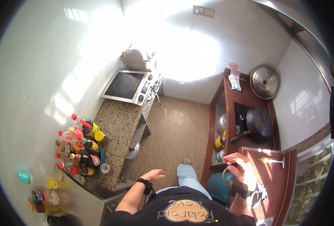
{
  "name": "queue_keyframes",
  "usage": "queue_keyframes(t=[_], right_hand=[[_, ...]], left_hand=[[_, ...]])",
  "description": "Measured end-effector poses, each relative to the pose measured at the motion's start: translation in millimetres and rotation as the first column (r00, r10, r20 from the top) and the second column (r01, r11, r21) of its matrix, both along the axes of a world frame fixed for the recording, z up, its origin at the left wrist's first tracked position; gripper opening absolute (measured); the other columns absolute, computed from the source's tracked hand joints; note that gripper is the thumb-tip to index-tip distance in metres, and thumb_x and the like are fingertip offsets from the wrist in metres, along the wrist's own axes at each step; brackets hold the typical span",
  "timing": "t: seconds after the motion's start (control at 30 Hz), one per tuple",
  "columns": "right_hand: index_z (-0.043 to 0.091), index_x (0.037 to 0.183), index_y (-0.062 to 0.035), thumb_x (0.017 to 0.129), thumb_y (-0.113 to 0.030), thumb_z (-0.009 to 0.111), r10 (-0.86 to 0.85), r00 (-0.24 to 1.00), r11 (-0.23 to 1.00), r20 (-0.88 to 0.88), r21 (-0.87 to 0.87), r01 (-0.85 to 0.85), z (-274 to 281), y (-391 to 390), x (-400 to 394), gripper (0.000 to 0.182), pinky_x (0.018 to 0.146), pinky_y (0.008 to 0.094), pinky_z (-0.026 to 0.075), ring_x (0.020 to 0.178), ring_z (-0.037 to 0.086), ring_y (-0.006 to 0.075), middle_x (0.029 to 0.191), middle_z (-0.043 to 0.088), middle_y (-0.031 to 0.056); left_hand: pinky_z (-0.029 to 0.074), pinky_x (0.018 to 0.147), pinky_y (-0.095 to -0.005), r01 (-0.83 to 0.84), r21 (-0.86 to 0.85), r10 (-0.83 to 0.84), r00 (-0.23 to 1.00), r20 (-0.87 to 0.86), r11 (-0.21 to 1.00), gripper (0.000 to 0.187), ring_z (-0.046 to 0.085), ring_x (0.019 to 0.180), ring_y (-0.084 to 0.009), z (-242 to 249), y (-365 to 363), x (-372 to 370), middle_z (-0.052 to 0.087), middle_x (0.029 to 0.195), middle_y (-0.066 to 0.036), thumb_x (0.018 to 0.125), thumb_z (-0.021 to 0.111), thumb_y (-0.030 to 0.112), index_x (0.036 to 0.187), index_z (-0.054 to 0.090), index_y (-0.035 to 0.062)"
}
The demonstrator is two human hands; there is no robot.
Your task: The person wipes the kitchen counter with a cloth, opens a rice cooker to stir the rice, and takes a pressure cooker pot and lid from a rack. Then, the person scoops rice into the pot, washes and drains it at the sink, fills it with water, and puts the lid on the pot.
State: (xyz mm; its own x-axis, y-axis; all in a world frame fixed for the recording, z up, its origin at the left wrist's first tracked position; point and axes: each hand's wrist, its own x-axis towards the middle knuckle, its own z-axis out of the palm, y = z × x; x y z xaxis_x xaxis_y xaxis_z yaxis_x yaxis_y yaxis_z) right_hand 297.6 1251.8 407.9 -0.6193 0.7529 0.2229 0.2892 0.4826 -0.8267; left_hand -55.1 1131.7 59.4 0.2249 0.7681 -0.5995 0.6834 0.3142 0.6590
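Note:
My left hand (153, 175), with a dark watch (145, 184) on the wrist, hangs over the floor beside the granite counter. Its fingers are loosely stretched and nothing shows in them. My right hand (243, 169) hovers by the edge of the reddish-brown counter (255, 156), fingers apart and holding nothing I can see. Below it stands a teal gas cylinder (216, 187), partly covered by the hand and arm. Up the same counter, a black wok (259, 123) sits on a stove (240, 116), its handle pointing toward my right hand.
An induction cooker (126, 86) and a lidded pot (136, 58) stand along the granite counter (116, 126). Sauce bottles (88, 160) crowd its near end. A round metal lid (264, 81) leans on the right wall. Brown floor (180, 132) runs between the counters.

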Motion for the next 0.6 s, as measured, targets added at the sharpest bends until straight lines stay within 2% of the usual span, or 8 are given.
queue_keyframes(t=[0.03,0.07,0.2,0.27,0.33,0.4,0.47,0.6], right_hand=[[0.062,0.105,0.0021,0.081,-0.004,0.067,0.040,0.999,0.996,0.034,0.074,-0.042,-8.6,33.8,-3.6,0.026,0.073,0.0293,0.051,0.085,0.065,0.0223,0.097,0.065,0.0138],[0.063,0.104,0.0018,0.079,0.002,0.064,0.026,0.998,1.000,0.058,-0.010,-0.025,-9.7,65.6,-12.6,0.025,0.073,0.0277,0.050,0.085,0.063,0.0187,0.096,0.065,0.0124],[0.064,0.101,-0.0023,0.081,-0.001,0.067,0.096,0.995,0.990,0.008,0.104,-0.096,-30.9,208.8,-57.9,0.021,0.066,0.0260,0.050,0.077,0.065,0.0168,0.091,0.066,0.0086],[0.063,0.100,-0.0018,0.081,-0.002,0.067,0.101,0.992,0.995,-0.082,0.028,-0.099,-54.9,280.1,-91.2,0.019,0.065,0.0252,0.050,0.076,0.064,0.0167,0.093,0.066,0.0079],[0.063,0.099,-0.0020,0.081,-0.003,0.067,0.155,0.988,0.973,0.017,0.168,-0.155,-54.5,337.0,-133.6,0.018,0.063,0.0238,0.050,0.075,0.064,0.0166,0.094,0.065,0.0075],[0.063,0.101,-0.0031,0.083,-0.007,0.066,0.155,0.981,0.986,0.119,0.039,-0.160,-64.8,390.5,-180.2,0.019,0.068,0.0276,0.051,0.082,0.064,0.0203,0.095,0.064,0.0084],[0.061,0.105,-0.0042,0.084,-0.011,0.064,0.247,0.949,0.929,0.196,0.230,-0.290,-79.4,444.9,-230.5,0.022,0.080,0.0342,0.049,0.094,0.060,0.0261,0.100,0.062,0.0106],[0.060,0.108,-0.0048,0.084,-0.015,0.063,0.260,0.940,0.891,0.222,0.320,-0.322,-102.8,534.7,-340.5,0.026,0.092,0.0398,0.044,0.107,0.053,0.0312,0.110,0.059,0.0131]], left_hand=[[0.046,0.093,-0.0387,-0.115,-0.022,0.114,0.992,-0.058,0.993,0.051,0.059,0.109,-0.0311,-6.6,1.4,-15.2,0.062,0.116,-0.018,0.087,0.059,0.039,0.125,0.054,0.0052],[0.047,0.092,-0.0386,-0.234,-0.040,0.228,0.967,-0.112,0.971,0.052,0.060,0.108,-0.0304,-12.6,2.8,-27.9,0.063,0.115,-0.017,0.085,0.060,0.039,0.124,0.055,0.0054],[0.044,0.097,-0.0397,-0.508,-0.179,0.430,0.834,-0.346,0.842,0.053,0.056,0.115,-0.0303,-27.4,4.4,-71.3,0.059,0.122,-0.018,0.084,0.061,0.037,0.126,0.054,0.0043],[0.044,0.097,-0.0392,-0.557,-0.214,0.465,0.809,-0.359,0.803,0.052,0.056,0.115,-0.0294,-23.4,15.6,-79.9,0.060,0.122,-0.017,0.083,0.062,0.036,0.125,0.055,0.0051],[0.046,0.094,-0.0389,-0.656,-0.178,0.591,0.745,-0.309,0.733,0.050,0.058,0.112,-0.0290,-0.8,30.5,-74.2,0.062,0.119,-0.016,0.083,0.063,0.035,0.124,0.057,0.0058],[0.047,0.092,-0.0382,-0.770,-0.089,0.738,0.632,-0.234,0.632,0.048,0.060,0.109,-0.0284,17.3,52.8,-69.6,0.063,0.116,-0.015,0.084,0.064,0.034,0.122,0.058,0.0063],[0.049,0.089,-0.0378,-0.834,-0.102,0.807,0.551,-0.215,0.542,0.047,0.061,0.105,-0.0277,12.2,64.4,-67.0,0.065,0.112,-0.015,0.083,0.064,0.035,0.121,0.059,0.0069],[0.051,0.082,-0.0367,-0.836,-0.304,0.806,0.534,-0.257,0.457,0.048,0.063,0.101,-0.0250,-35.2,63.0,-87.1,0.064,0.116,-0.012,0.083,0.066,0.036,0.123,0.058,0.0107]])
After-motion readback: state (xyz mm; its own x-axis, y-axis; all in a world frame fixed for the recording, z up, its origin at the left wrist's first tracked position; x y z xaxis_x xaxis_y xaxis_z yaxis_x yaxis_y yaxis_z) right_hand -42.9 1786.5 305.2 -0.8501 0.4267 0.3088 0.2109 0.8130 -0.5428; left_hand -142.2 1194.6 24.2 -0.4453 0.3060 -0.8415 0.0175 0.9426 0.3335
